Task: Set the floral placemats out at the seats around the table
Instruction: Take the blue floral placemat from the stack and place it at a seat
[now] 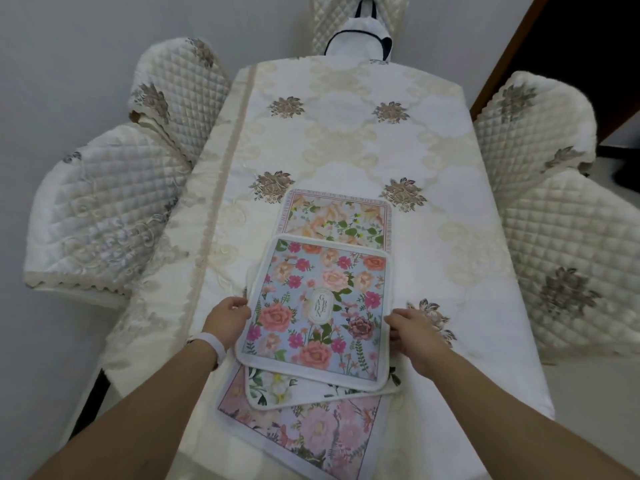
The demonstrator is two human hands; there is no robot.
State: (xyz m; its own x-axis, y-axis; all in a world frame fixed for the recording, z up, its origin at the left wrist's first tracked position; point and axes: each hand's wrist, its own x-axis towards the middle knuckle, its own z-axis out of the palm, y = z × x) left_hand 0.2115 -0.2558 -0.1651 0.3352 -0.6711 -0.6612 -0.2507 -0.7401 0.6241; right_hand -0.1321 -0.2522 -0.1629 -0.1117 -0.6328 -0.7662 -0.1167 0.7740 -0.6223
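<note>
Left fingers (239, 304): curled round the left rim of the rectangular blue floral placemat (332, 278), which is white-bound and printed with pink and coral roses and an oval GARDEN label.
Right fingers: at the right rim, tips hidden beneath it, thumb on top; judged a pinch.
Left hand (227, 317), right hand (414, 336): one on each side of the mat, which lies slightly askew on top of the pile; a white wristband (216, 344) sits on the left wrist.
Pile beneath: a white leafy placemat (273, 384), then a rectangular pink floral placemat (304, 434) at the table's near edge.
Beyond: a peach floral placemat (339, 216) with a lettered border, partly under the blue one.
Surface: a cream damask tablecloth (346, 133) with embroidered brown rosettes.
Seats: quilted cream chair covers (104, 209) at both long sides and the far end.
Progress: all four mats overlap along the centre line near the near end (none lies before a side chair), so distribution appears barely begun; each still needs a seat.
</note>
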